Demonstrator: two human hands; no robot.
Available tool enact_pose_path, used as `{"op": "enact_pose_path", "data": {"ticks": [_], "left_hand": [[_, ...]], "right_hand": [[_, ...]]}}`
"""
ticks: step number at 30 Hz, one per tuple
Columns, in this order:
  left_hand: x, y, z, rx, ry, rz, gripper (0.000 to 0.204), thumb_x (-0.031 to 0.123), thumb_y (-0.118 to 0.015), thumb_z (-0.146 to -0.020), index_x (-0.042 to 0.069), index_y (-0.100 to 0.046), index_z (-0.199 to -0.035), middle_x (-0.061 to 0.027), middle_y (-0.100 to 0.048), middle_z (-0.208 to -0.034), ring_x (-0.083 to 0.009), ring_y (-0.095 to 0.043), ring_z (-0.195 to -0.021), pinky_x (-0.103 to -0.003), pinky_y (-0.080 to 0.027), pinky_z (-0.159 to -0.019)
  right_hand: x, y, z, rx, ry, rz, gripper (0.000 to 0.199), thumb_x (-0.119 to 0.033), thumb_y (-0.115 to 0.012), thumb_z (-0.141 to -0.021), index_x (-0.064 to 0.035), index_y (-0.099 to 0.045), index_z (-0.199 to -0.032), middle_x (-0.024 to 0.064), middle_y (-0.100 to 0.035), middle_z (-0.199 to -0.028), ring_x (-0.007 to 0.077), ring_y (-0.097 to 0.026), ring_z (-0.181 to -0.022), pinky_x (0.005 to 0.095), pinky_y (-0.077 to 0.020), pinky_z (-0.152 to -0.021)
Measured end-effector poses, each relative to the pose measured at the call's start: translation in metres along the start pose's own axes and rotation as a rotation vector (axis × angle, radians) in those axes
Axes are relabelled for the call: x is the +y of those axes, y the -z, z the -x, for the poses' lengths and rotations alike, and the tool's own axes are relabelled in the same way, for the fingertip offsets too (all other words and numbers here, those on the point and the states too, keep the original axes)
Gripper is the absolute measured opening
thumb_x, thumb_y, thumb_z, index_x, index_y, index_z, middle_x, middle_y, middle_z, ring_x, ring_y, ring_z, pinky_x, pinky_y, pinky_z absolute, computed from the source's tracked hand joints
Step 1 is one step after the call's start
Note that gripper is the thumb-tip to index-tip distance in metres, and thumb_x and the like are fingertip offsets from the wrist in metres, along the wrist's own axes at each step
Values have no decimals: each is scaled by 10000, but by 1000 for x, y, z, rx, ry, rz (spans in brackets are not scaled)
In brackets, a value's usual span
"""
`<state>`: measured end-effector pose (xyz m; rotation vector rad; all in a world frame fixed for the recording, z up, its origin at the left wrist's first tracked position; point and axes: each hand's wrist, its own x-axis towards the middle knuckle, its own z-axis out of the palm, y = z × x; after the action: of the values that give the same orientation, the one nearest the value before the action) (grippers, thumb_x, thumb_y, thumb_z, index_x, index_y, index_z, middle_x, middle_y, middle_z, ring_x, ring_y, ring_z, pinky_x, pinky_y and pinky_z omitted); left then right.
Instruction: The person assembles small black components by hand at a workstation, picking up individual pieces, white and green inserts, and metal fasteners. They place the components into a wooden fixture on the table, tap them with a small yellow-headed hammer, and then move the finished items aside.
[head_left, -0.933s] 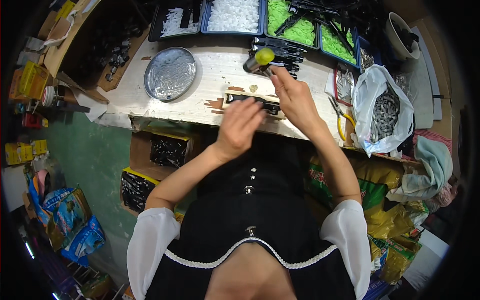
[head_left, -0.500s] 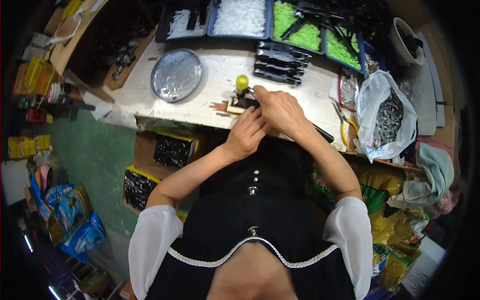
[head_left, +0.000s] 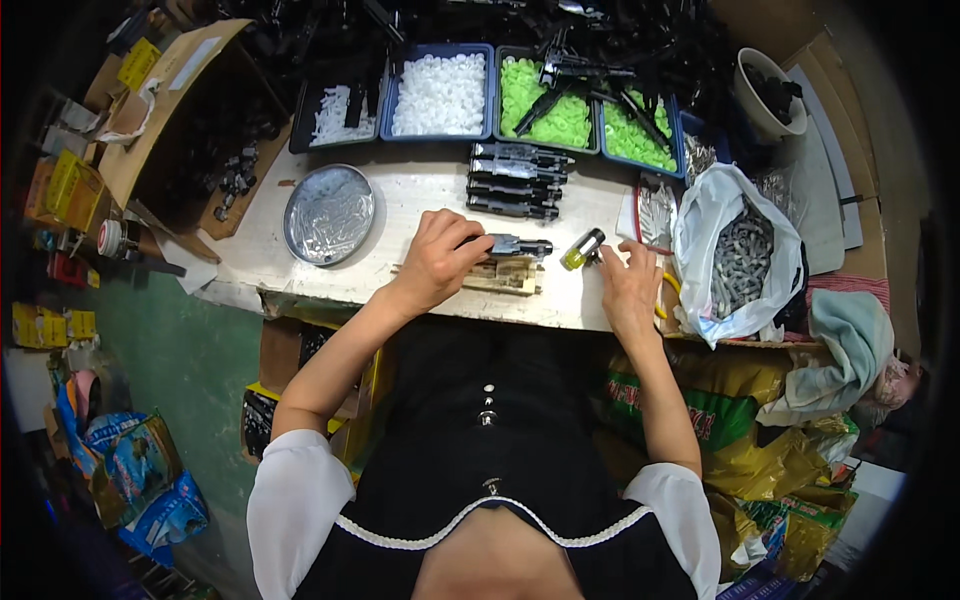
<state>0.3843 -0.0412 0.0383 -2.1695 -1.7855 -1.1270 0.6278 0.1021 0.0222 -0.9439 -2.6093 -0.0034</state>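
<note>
My left hand [head_left: 440, 262] is closed on a slim black metal part [head_left: 520, 246], holding its left end with thumb and fingers. The part's right end sticks out over a cream-coloured block fixture [head_left: 512, 276] at the table's front edge. Whether the two touch I cannot tell. To the right, my right hand [head_left: 632, 290] has its fingers apart, just beside a small hammer [head_left: 583, 249]. Its cylindrical yellow and dark head lies on the table; the handle is hidden at my fingers. Behind the fixture, several similar black metal parts [head_left: 515, 181] lie stacked in a row.
Blue trays hold white pieces [head_left: 440, 95] and green pieces [head_left: 548, 105]. A round dish [head_left: 330, 215] stands left. On the right are a white plastic bag of grey parts [head_left: 740, 250], yellow-handled pliers [head_left: 672, 292] partly hidden, and a white bowl [head_left: 770, 92].
My right hand has moved right, away from the fixture, and the hammer now lies on its side there. My left hand has risen onto the black part. The view has shifted a little.
</note>
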Motion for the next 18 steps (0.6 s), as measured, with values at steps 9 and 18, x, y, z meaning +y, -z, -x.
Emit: {"op": "enact_pose_path", "data": {"ticks": [9,18], "left_hand": [[-27,-41,-21,-161,2,-163,176,-1,-537,-627,46,-598,-786,-57,-514,-833,-245,-468,-791,-338,-396,-697],[-39,34,12,200,397,62,169,21,-648,-691,16,-635,-859,-92,-593,-840,-246,-534,-771,-317,-424,-669]], "right_hand": [[-2,-6,-99,182,145,-126,263,-11,-556,-664,-98,-610,-907,66,-508,-911,241,-456,-890,374,-307,-728],[-37,-51,-293,331,340,-12,210,-35,-526,-662,-125,-600,-837,33,-530,-851,224,-475,-883,395,-331,-723]]}}
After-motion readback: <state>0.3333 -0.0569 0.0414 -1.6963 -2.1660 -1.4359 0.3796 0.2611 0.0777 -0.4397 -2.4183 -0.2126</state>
